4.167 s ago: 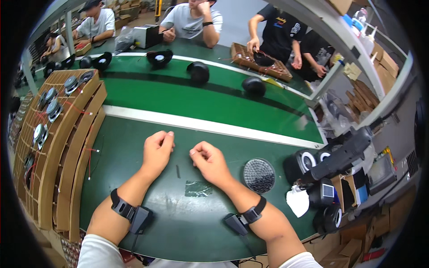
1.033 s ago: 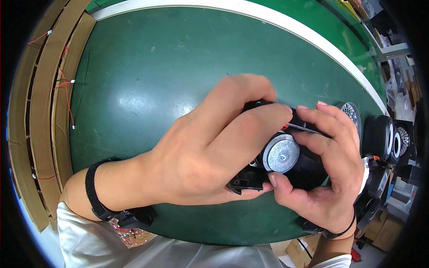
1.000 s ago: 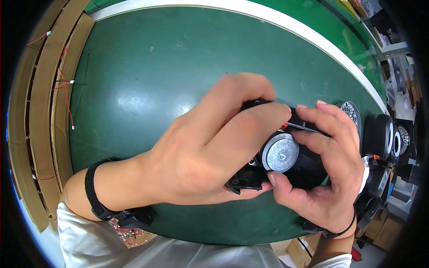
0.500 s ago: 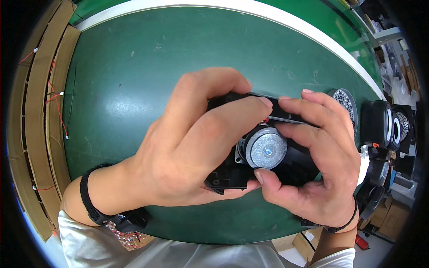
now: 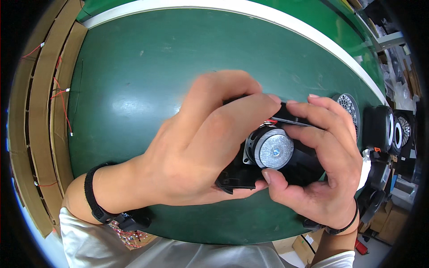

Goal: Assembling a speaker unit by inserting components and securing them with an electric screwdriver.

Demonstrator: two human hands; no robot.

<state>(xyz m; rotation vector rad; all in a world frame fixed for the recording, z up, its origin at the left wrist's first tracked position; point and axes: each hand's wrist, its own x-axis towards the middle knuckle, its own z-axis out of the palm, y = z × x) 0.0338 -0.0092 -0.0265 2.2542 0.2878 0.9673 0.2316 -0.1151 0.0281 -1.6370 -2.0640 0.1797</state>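
Speaker (image 5: 276,151): sitting magnet-up in black housing (image 5: 239,175), gripped with left hand (image 5: 190,154) and right hand (image 5: 338,172); cannot tell whether fastened yet.

Left grip (image 5: 185,161) now holds black housing (image 5: 239,176); right grip (image 5: 337,167) too.

The left hand (image 5: 183,165) and right hand (image 5: 330,174) are bare. A textured black strap (image 5: 90,192) with a boxy black module (image 5: 136,220) encircles the left forearm (image 5: 127,181); a dark band (image 5: 347,229) and second black module (image 5: 313,224) mark the right. The pale shirt (image 5: 187,254) has short, loose sleeves (image 5: 84,234).
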